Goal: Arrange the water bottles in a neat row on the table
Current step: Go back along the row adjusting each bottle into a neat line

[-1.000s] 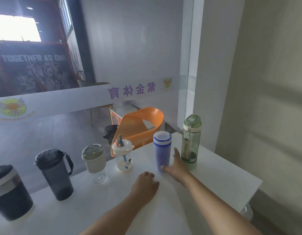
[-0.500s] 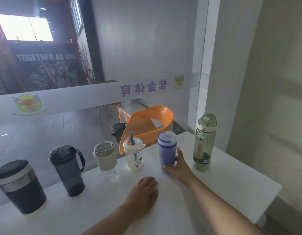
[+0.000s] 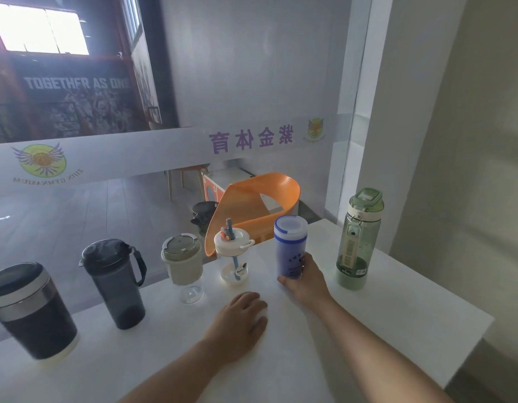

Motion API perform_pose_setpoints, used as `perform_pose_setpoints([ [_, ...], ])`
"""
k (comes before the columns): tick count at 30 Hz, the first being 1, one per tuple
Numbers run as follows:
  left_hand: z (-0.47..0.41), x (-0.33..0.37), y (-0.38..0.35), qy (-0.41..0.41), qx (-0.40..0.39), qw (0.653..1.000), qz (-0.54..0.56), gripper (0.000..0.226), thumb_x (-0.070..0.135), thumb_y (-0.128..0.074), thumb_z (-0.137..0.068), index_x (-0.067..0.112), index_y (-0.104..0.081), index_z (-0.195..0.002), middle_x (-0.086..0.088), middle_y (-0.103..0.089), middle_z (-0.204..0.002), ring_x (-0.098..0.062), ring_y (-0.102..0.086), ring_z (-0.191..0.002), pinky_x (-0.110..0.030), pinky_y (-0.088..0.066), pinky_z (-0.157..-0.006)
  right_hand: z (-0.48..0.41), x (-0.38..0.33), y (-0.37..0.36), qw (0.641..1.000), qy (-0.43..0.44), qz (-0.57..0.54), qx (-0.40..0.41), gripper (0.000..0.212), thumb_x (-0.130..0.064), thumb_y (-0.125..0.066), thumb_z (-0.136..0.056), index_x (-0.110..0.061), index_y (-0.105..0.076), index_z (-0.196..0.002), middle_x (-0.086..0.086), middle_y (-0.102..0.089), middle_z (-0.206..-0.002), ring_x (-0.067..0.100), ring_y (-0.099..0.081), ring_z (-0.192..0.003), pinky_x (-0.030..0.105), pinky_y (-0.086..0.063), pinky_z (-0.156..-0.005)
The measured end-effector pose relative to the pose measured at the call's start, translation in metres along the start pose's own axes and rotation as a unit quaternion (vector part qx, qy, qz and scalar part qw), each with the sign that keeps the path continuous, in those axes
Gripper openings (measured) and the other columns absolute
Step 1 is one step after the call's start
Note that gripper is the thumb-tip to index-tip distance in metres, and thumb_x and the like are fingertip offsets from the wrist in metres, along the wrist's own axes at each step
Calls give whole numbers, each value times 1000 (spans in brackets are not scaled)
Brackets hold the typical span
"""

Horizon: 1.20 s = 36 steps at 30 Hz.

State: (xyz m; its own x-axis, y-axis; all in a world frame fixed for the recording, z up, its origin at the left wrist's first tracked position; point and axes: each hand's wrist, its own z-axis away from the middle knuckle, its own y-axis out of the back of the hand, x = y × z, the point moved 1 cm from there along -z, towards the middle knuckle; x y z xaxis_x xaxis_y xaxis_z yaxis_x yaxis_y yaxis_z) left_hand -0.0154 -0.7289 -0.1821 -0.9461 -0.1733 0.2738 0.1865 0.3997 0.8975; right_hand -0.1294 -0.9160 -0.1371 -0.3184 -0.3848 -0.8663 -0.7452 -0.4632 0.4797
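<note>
Slid left from the tall green bottle (image 3: 359,242), my right hand (image 3: 305,282) grips the upright blue plastic bottle (image 3: 289,250); left hand (image 3: 242,318) rests flat, nearer me

The table (image 3: 353,330) is plain white. Along it, from the left: a black tumbler (image 3: 31,312) with a silver band under its lid, a smoky dark grey jug (image 3: 115,283), a cream cup (image 3: 183,264) with a grey-green lid and clear base, a clear cup (image 3: 233,263) with a white lid and blue straw, a purple-blue bottle (image 3: 289,248) with a pale lid ringed in blue, and a translucent green bottle (image 3: 359,242) with a cream collar. Behind them stands an orange chair (image 3: 252,205)
</note>
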Motion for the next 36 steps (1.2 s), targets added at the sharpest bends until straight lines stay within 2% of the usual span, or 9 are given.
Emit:
perform_pose_setpoints([
  [5, 0, -1, -4, -11, 22, 1000, -1, 40, 52, -39, -97, 33, -56, -127, 5, -50, -140, -16, -42, -133, -27, -35, -111, -28, -7, -15, 1000, 9, 19, 6, 57, -30, -86, -71, -22, -48, -113, -7, -59, -105, 19, -61, -96, 26, -41, -75],
  [9, 0, 0, -4, -13, 37, 999, 7, 40, 51, -39, -97, 31, -57, -127, 4, -50, -139, -14, -41, -133, -24, -33, -110, -50, -7, -36, 999, 26, 23, 33, 63, -30, -90, -68, -12, -53, -117, -1, -63, -106, 20, -63, -95, 17, -41, -65],
  [16, 1, 1, -4, -19, 42, 999, 8, 37, 48, -43, -97, 28, -58, -125, 3, -52, -137, -16, -41, -133, -28, -37, -109, -72, -2, -58, 998, 19, 21, 49, 76, -40, -89, -67, -14, -51, -127, 4, -62, -120, 22, -65, -104, 32, -57, -85],
  [21, 1, 1, -4, -10, 40, 999, 8, 37, 49, -43, -97, 31, -58, -125, 4, -51, -138, -15, -41, -133, -25, -36, -109, -77, 4, -61, 999, 15, 35, 37, 82, -43, -88, -67, -16, -48, -133, 4, -60, -125, 24, -65, -110, 34, -56, -89],
  [26, 0, 0, -3, -4, 22, 1000, 16, 39, 52, -41, -96, 32, -58, -125, 5, -50, -139, -15, -40, -133, -28, -36, -110, -58, 3, -48, 998, -19, 50, 25, 107, -50, -84, -71, -15, -26, -154, 12, -44, -145, 29, -52, -129, 41, -49, -102],
  [28, 0, 1, -2, -4, 15, 1000, 13, 39, 53, -41, -96, 31, -58, -125, 4, -52, -137, -17, -43, -132, -30, -39, -109, -35, 1, -32, 999, -6, 51, 14, 96, -47, -79, -78, -17, -29, -153, 9, -44, -142, 25, -51, -127, 39, -47, -103],
  [30, 0, 2, -2, -2, 15, 1000, 2, 40, 54, -40, -96, 31, -59, -123, 3, -54, -135, -20, -47, -129, -32, -42, -106, -9, 3, -12, 998, 26, 59, 13, 72, -41, -73, -85, -19, -42, -147, 3, -50, -132, 16, -56, -114, 30, -47, -97],
  [34, -11, 20, -5, 2, -18, 1000, -10, 58, 66, -24, -95, 32, -56, -129, 4, -50, -140, -16, -42, -133, -29, -36, -111, 34, 12, 43, 992, 61, 42, 97, 20, -32, -72, -88, -17, -65, -99, 0, -63, -93, 10, -60, -77, 25, -50, -73],
  [36, -21, 42, -13, -9, -27, 1000, -10, 56, 62, -27, -95, 31, -57, -130, 5, -51, -139, -16, -43, -133, -26, -31, -111, 49, 20, 73, 985, 57, 53, 152, 23, -33, -73, -88, -18, -58, -79, -3, -59, -75, 13, -57, -68, 24, -45, -62],
])
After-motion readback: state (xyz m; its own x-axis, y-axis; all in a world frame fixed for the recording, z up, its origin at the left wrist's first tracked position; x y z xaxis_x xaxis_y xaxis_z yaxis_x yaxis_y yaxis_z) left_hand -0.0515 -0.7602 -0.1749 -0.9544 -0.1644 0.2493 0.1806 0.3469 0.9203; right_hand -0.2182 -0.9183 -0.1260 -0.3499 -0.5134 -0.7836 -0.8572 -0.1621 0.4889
